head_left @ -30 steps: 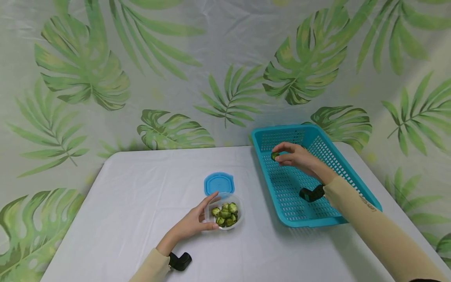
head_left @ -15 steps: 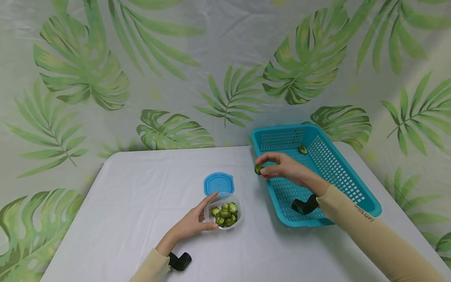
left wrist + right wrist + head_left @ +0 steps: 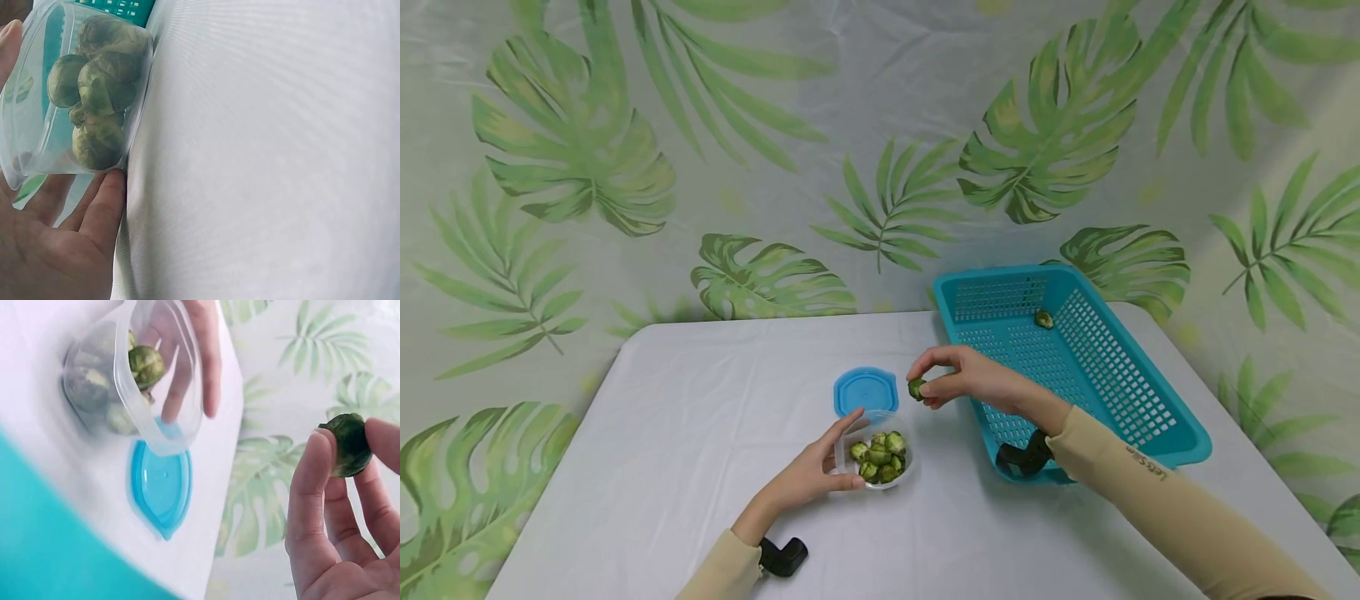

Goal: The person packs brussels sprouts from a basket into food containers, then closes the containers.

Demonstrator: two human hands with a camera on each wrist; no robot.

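A small green Brussels sprout (image 3: 916, 388) is pinched between the thumb and fingertips of my right hand (image 3: 970, 380), in the air between the basket and the container. Seen from the right wrist, this sprout (image 3: 350, 445) is dark green and round. My left hand (image 3: 808, 477) holds a clear plastic container (image 3: 31, 134) from its left side, thumb at the near side and fingers at the far side. Several Brussels sprouts (image 3: 880, 454) lie inside the container, which stands upright on the table. Right behind it lies a blue lid (image 3: 866, 392).
A turquoise perforated basket (image 3: 1030, 358) stands at the right of the table, beneath my right forearm. One Brussels sprout (image 3: 1043, 319) lies at its far end. White cloth covers the table (image 3: 700, 400), and a leaf-patterned curtain (image 3: 760, 192) hangs behind it.
My right hand has moved left and nearer with the Brussels sprout, out of the basket and over its left rim. The sprout left in the basket has come into view. My left hand stays still.
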